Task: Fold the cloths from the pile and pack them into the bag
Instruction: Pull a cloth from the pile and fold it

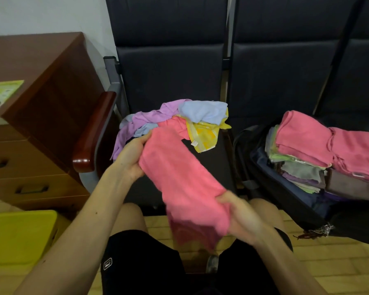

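A pink cloth (179,177) stretches slantwise in front of me, above my knees. My left hand (132,154) grips its far upper end, close to the pile. My right hand (241,218) grips its near lower end; this hand is blurred. The pile of loose cloths (179,120), purple, light blue, pink and yellow, lies on the left chair seat. An open dark bag (285,192) lies on the right seat. It holds a stack of folded cloths (300,171) with two folded pink cloths (320,141) on top.
A dark row of chairs (168,77) with a glossy wooden armrest (94,133) faces me. A brown drawer cabinet (36,116) stands at the left, with a green leaflet (2,94) on it. A yellow box (19,237) sits on the tiled floor at lower left.
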Action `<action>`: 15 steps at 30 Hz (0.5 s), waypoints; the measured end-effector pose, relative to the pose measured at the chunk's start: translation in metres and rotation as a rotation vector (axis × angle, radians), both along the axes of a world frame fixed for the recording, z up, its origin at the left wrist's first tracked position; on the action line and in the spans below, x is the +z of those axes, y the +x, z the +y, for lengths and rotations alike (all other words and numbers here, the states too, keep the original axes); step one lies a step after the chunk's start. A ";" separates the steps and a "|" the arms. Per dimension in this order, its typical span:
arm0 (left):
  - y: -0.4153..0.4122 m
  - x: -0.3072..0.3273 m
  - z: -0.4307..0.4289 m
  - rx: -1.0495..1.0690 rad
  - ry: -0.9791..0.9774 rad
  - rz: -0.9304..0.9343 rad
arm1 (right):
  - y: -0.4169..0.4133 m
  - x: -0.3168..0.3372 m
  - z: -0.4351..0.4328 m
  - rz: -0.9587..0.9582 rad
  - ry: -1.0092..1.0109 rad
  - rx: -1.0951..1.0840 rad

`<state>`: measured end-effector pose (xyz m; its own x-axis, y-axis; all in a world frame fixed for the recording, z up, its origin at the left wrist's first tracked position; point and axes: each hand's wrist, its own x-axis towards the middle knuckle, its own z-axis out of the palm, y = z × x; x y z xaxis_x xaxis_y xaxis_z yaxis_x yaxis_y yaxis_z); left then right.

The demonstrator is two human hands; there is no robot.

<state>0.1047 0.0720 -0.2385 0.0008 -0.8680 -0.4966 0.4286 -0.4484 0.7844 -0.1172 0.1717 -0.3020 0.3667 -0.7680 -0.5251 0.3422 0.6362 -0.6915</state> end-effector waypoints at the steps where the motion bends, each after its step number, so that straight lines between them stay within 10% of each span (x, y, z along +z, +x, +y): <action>1: 0.004 -0.008 -0.003 0.019 0.027 -0.021 | -0.002 0.011 -0.001 -0.195 0.000 -0.021; 15: -0.043 -0.086 0.068 -0.323 0.214 0.226 | -0.004 0.067 -0.030 -0.436 -0.145 -0.386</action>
